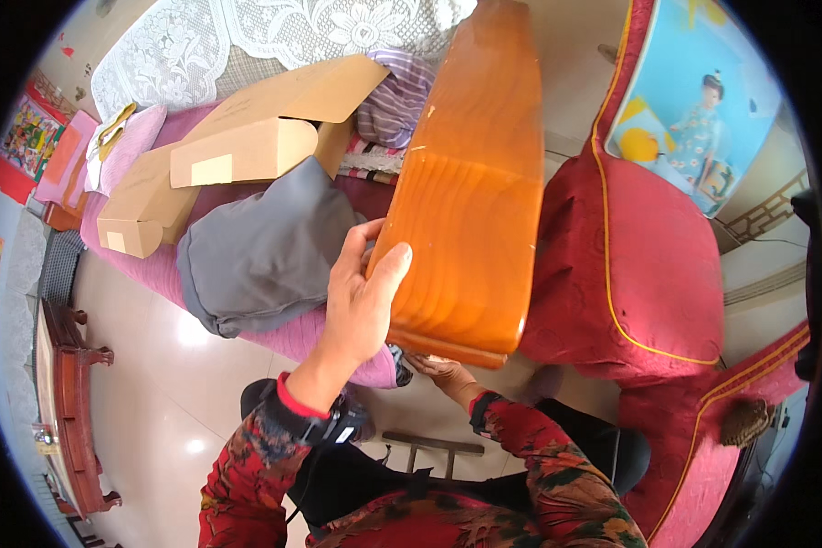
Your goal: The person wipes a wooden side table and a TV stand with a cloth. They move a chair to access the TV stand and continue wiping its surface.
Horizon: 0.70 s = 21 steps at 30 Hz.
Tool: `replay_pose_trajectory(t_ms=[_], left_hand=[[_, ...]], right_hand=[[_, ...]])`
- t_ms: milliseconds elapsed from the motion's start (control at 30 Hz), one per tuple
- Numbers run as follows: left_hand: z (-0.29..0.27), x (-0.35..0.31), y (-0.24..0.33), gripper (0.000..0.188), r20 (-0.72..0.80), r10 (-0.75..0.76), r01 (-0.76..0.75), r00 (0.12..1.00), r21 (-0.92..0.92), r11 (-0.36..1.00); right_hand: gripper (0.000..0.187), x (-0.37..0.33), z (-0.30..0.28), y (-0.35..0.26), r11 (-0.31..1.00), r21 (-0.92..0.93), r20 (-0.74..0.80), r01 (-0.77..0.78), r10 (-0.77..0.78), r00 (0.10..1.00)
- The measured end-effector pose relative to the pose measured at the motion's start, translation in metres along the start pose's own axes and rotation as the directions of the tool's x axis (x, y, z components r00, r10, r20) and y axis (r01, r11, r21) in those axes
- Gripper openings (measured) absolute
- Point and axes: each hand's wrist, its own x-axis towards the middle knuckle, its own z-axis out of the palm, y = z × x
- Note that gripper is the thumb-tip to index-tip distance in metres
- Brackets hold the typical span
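Note:
A long, glossy orange-brown wooden armrest (pixel 470 210) runs away from me through the middle of the view. My left hand (pixel 363 297) grips its left edge near the front end, thumb laid along the side and fingers curled. Lower down, my right hand (pixel 443 373) is at the underside of that front end. A small whitish bit shows at its fingers, too little to name, and the armrest hides part of the hand. Left of the armrest, a grey folded cloth (pixel 269 247) lies on the purple-covered seat (pixel 279 342).
Open cardboard boxes (pixel 247 151) lie behind the grey cloth, near a striped purple cloth (pixel 395 100) and white lace (pixel 356 32). A red padded chair (pixel 648 265) stands to the right. At far left is a dark wooden cabinet (pixel 73 411). Below me is a small stool frame (pixel 434 447).

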Motion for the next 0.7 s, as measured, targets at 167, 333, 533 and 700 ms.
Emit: replay_pose_trajectory(t_ms=[167, 333, 533, 700], left_hand=[[-0.001, 0.0, 0.01, 0.041, 0.014, -0.019, 0.017, 1.0, 0.134, 0.991], [0.004, 0.0, 0.014, 0.046, -0.033, -0.077, 0.08, 0.996, 0.102, 0.992], [0.001, -0.001, 0.007, 0.045, -0.053, -0.007, 0.016, 0.999, 0.166, 0.986], [0.001, -0.001, 0.003, 0.038, -0.02, 0.05, -0.047, 0.999, 0.137, 0.989]], right_hand=[[0.051, -0.005, 0.041, -0.065, 0.937, 0.331, 0.061, 0.112, -0.14, 0.988], [0.043, -0.013, 0.059, -0.086, 0.844, 0.522, 0.117, 0.126, -0.217, 0.969], [0.034, -0.045, 0.05, -0.086, 0.778, 0.627, 0.217, 0.049, -0.234, 0.948], [0.028, -0.081, 0.024, -0.055, 0.646, 0.734, 0.425, -0.208, -0.198, 0.884]])
